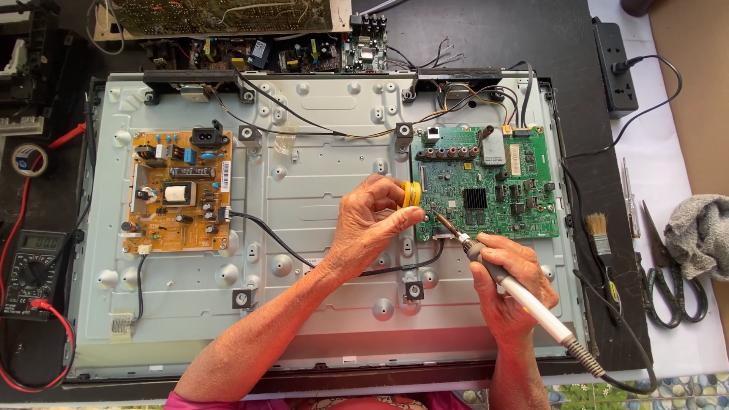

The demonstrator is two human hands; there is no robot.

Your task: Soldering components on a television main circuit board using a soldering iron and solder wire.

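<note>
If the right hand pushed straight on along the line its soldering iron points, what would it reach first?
Most likely the lower left edge of the green circuit board: the right hand aims the soldering iron there, beside the left hand. Depth unclear.

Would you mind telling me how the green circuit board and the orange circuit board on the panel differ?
The green circuit board sits on the right of the metal back panel; the orange circuit board sits on the left. The green one is wider and carries a black heat sink and a row of round sockets; the orange one carries bulky coils and capacitors. The right hand holds a soldering iron to the green board's edge; nothing touches the orange one. Both lie flat with cables attached.
</note>
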